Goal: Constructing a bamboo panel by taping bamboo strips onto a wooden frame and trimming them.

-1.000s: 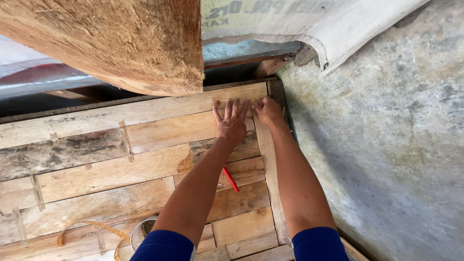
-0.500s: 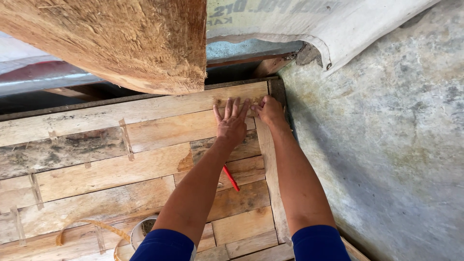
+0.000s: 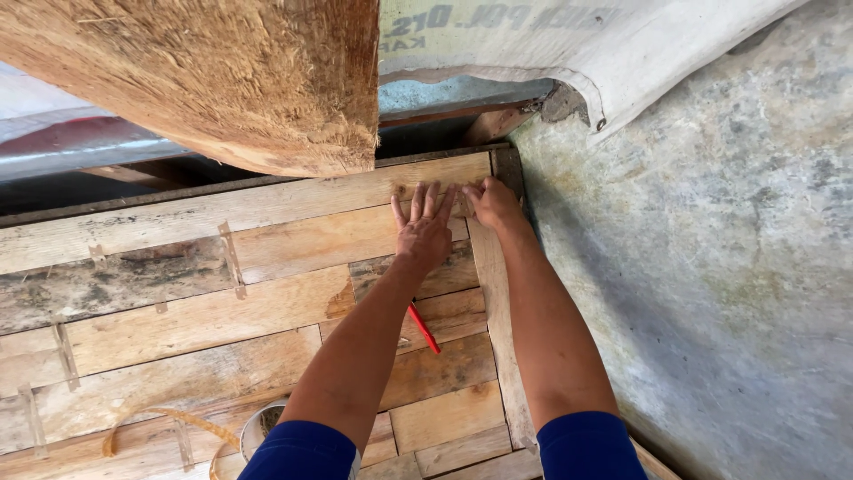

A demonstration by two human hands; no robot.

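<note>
A grey, mottled concrete wall [image 3: 711,293] fills the right side of the view, touching the right edge of a panel of rough, pale wooden planks [image 3: 222,311]. Above the panel's far edge hangs a thick, coarse, brown fibrous beam [image 3: 240,80], and beside it a white woven sack [image 3: 577,44] droops over the wall's top. Both bare forearms, in blue sleeves, reach to the panel's far right corner. The left hand [image 3: 425,233] lies flat, fingers spread, pressing on the top plank; its grip is wide and holds nothing. The right hand [image 3: 494,203] rests just beside it at the corner, fingers curled on the plank's end; whether it grips anything cannot be told. A slim red pencil [image 3: 424,328] lies on the planks under the left forearm.
</note>
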